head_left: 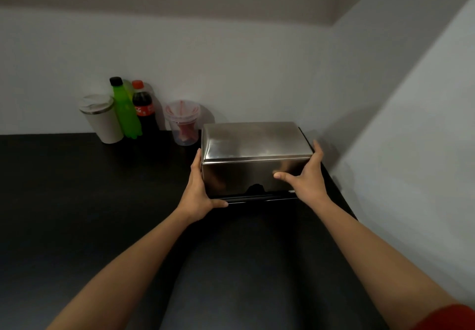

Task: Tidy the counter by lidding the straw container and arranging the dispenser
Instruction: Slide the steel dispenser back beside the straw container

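Both hands, left hand [198, 190] and right hand [307, 178], clasp the steel dispenser [254, 154] between their fingers [314, 149]; she'd best slide it evenly, square to the wall beyond them.

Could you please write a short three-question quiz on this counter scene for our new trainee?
1. True or false: both hands, the left hand and right hand, grip opposite ends of the steel dispenser.
2. Which object stands closest to the dispenser? A) white tumbler B) green bottle C) clear straw container
3. Fill in: the cola bottle has a ____ cap.

Key:
1. True
2. C
3. red
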Tool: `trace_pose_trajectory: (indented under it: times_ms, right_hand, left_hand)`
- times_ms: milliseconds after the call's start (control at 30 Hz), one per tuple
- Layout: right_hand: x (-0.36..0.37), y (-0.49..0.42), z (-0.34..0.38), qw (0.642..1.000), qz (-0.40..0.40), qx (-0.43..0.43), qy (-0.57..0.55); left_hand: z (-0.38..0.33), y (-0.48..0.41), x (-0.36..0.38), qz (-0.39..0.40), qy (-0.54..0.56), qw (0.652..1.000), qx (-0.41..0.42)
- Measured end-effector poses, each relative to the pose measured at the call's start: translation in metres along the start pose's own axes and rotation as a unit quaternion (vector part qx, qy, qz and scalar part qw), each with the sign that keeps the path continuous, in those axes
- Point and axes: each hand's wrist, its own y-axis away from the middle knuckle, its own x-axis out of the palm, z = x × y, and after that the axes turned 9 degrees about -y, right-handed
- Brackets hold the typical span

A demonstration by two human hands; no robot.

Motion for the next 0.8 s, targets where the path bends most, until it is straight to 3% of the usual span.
trace_pose_trajectory:
  times_ms: [200, 400, 800]
  right_hand:
    - [0.004, 0.002, -0.011, 1.0, -0.011, 0.022, -0.015]
    - [-0.007, 0.019, -0.035, 0.991, 0.097, 0.049, 0.084]
    - [-0.003, 0.02, -0.042, 0.991, 0.075, 0.064, 0.088]
  left_hand:
    - [0.011, -0.006, -0.001, 0.017, 0.013, 1.0, -0.003]
    - [0.017, 0.0, 0.003, 0.001, -0.001, 1.0, -0.027]
    - [0.024, -0.007, 0.003, 0.033, 0.001, 0.998, -0.046]
